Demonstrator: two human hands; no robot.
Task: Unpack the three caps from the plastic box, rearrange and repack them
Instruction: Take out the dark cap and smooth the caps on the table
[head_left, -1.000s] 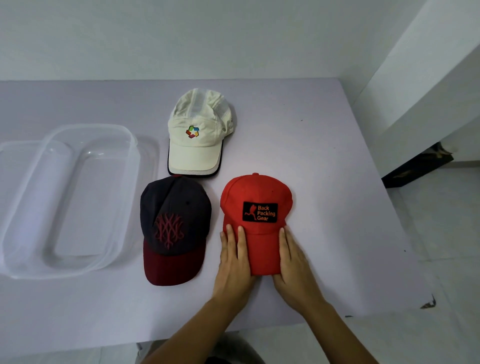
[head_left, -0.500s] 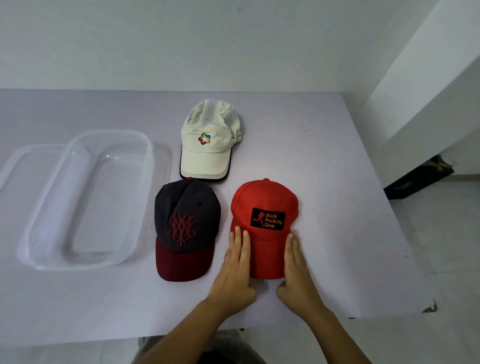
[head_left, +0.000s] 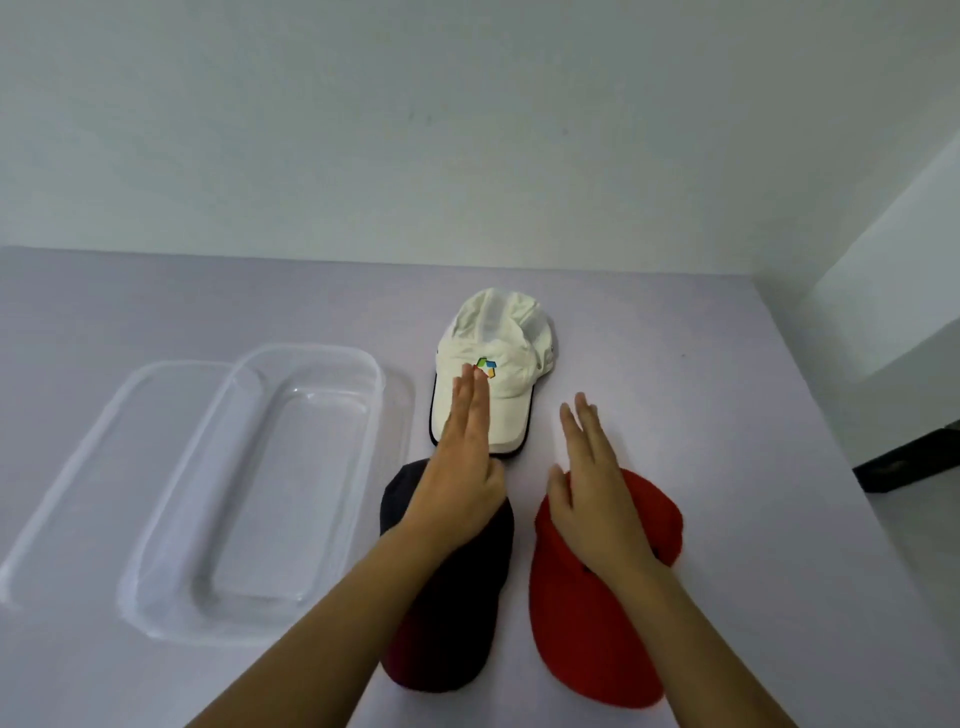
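Three caps lie on the lilac table (head_left: 727, 395). The white cap (head_left: 511, 332) with a coloured logo is farthest from me. The dark navy cap (head_left: 447, 608) with a maroon brim lies near left, and the red cap (head_left: 587, 623) near right. My left hand (head_left: 462, 462) stretches forward with straight fingers over the white cap's brim. My right hand (head_left: 592, 478) reaches forward over the red cap's crown, fingers straight and slightly spread, beside the white cap. Neither hand holds anything. The clear plastic box (head_left: 156, 545) stands empty at the left.
The clear lid (head_left: 57, 499) lies partly under the box at the far left. A white wall rises behind the table. The table's right edge drops to a tiled floor, with a dark object (head_left: 914, 462) low at the right.
Both hands left the red cap's brim and moved forward toward the white cap. The camera tilted upward and moved closer to the table.
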